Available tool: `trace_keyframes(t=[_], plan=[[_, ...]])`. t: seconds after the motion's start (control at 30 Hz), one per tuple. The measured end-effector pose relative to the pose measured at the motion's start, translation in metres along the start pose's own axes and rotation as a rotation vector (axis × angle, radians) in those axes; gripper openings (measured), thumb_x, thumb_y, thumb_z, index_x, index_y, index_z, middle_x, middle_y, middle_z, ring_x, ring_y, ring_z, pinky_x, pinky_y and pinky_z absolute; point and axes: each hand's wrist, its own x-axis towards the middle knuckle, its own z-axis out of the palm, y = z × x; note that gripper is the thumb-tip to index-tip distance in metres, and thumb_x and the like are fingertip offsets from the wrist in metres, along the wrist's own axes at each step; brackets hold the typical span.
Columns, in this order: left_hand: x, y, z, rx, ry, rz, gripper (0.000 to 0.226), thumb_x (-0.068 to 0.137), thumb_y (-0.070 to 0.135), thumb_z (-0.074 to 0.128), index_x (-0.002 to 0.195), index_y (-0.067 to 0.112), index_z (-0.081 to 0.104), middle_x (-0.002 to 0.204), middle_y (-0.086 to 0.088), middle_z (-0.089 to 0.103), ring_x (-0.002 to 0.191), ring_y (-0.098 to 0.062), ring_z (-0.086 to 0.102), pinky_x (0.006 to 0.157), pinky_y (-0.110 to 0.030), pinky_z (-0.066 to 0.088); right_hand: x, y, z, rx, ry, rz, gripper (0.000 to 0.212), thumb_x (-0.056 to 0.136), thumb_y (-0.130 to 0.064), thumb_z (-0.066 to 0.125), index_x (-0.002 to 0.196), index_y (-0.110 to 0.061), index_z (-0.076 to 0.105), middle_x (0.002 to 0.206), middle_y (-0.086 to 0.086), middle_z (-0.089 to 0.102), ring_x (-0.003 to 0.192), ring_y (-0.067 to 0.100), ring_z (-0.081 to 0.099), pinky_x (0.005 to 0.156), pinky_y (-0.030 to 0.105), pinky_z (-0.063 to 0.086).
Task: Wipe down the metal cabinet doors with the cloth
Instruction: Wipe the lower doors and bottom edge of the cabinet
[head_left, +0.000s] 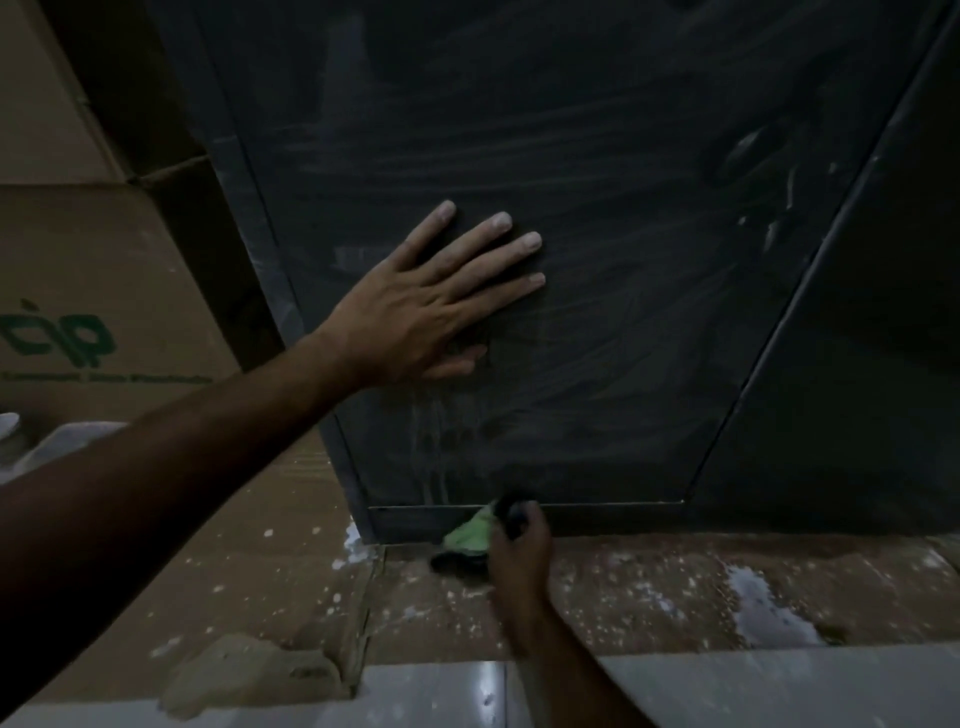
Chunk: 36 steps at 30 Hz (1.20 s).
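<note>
Starting at the far left: a brown cardboard box (104, 291) with green lettering, cut off by the frame edge, and below it a pale object (47, 447), partly hidden by the forearm and too dim to identify. Cardboard sheeting (270, 551) covers the floor beside it, flecked with white spots.

Left hand (415, 306): fingers straight and spread, palm flat against the cabinet door (597, 322), fingertips pointing up and to the right. It holds nothing.

Cabinet door: dark metal, upright, long axis vertical, narrowing toward the bottom in this wide-angle view. Its surface carries pale wipe streaks, mostly horizontal above the hand and arcing to the right of it, with thin vertical drip marks below the hand. The bottom edge runs level just above the floor; the right edge is a slanted seam against a second dark door (857, 364), whose detail is lost in shadow. The top of both doors is cut off.

Cloth (470, 535): green, bunched, lying at the door's bottom edge near the left corner, touching the base strip and reaching down to the floor. Its lower part is dark and hard to make out.

Right hand (519, 540): curled round the cloth's right end, knuckles toward the door; the fingertips are blurred.

Floor (727, 587) to the right: brown, spattered white, with a wet pale patch (763, 608). A strip of glossy tile (727, 686) runs along the bottom edge.
</note>
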Motion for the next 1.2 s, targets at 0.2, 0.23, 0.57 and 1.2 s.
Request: trace_keyframes(t=[0.2,0.23,0.57,1.2], plan=[[0.001,0.001,0.000,0.001,0.014,0.005,0.083,0.101,0.055,0.049,0.168,0.022,0.012,0.175,-0.010,0.011,0.161,-0.032,0.007,0.129,-0.054,-0.003,0.005,-0.005,-0.001,0.051,0.319,-0.039,0.025,0.098,-0.011,0.063,0.123,-0.011,0.059,0.112,0.002,0.063,0.099,0.022,0.063,0.090,0.035,0.051],[0.000,0.001,0.000,0.003,0.015,0.000,0.084,0.100,0.056,0.049,0.168,0.022,0.013,0.175,-0.010,0.011,0.161,-0.032,0.007,0.128,-0.054,-0.003,-0.004,-0.001,0.018,-0.016,0.219,-0.049,0.021,0.099,-0.016,0.062,0.119,-0.011,0.060,0.113,0.007,0.066,0.101,0.028,0.065,0.093,0.042,0.054],[-0.001,0.002,0.002,0.008,0.000,0.002,0.085,0.100,0.054,0.051,0.168,0.022,0.011,0.175,-0.009,0.009,0.162,-0.032,0.008,0.129,-0.056,0.000,-0.013,-0.042,-0.017,0.193,0.424,0.044,0.017,0.101,-0.006,0.058,0.118,-0.006,0.061,0.116,0.011,0.063,0.112,0.032,0.063,0.072,0.023,0.040],[0.000,0.002,-0.001,-0.001,0.007,-0.005,0.085,0.099,0.053,0.054,0.168,0.022,0.014,0.175,-0.010,0.012,0.161,-0.032,0.007,0.129,-0.056,-0.001,-0.004,-0.053,-0.011,-0.076,0.502,-0.219,0.037,0.097,-0.024,0.064,0.132,-0.028,0.053,0.121,-0.011,0.059,0.107,0.009,0.061,0.088,0.030,0.052]])
